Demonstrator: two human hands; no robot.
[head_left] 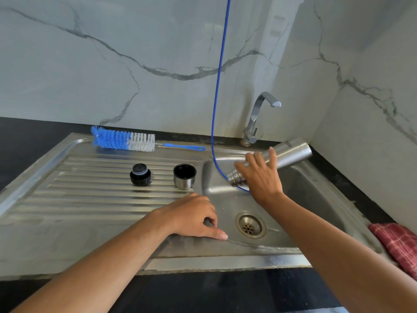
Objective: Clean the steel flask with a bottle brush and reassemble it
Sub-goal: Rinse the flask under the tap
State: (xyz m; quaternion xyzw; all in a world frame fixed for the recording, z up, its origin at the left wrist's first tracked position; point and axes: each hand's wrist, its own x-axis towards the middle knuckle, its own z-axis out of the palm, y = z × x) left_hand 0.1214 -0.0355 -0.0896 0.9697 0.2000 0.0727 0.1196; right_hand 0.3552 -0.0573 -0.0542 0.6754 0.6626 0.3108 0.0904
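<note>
My right hand [259, 175] grips the steel flask [291, 154] near its neck and holds it tilted over the sink basin [300, 190], open mouth pointing down to the left. My left hand [191, 218] rests on the sink's front rim with fingers loosely curled, holding nothing. On the ribbed drainboard [79, 188] stand the black stopper [140, 174] and the steel cap cup [184, 176], mouth up. The blue and white bottle brush [126, 141] lies along the drainboard's back edge, handle pointing right.
A steel tap [257, 118] rises behind the basin. A thin blue hose [217, 86] hangs down the marble wall into the basin under the flask. The drain [250, 225] sits near the basin's front. A red checked cloth [399, 242] lies on the right counter.
</note>
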